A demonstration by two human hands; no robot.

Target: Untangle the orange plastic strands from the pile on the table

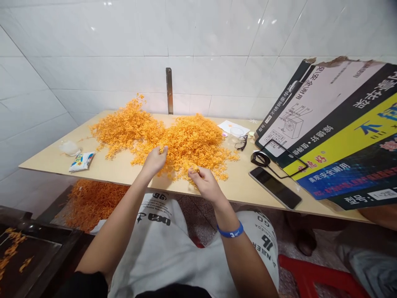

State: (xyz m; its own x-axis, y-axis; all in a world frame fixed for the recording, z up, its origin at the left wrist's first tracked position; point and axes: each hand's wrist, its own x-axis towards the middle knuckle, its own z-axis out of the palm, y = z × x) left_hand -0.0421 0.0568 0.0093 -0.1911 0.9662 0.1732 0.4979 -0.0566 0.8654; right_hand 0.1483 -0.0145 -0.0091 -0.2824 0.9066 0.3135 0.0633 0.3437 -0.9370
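Two joined heaps of small curly orange pieces, a left heap [124, 126] and a larger middle heap [195, 138], lie on the pale wooden table [108, 171]. My left hand [155, 160] is at the front of the heaps, fingers closed in a pinch on some orange pieces. To its right, by the table's front edge, my right hand [204, 182] pinches orange pieces between thumb and fingers. A blue band circles my right wrist.
On the right are a phone [275, 187], a black coiled strap [260, 159], glasses [241, 143] and a large printed cardboard [328, 132]. A small packet [82, 162] lies at left. More orange pieces [93, 203] are below the table. A red stool [322, 275] stands lower right.
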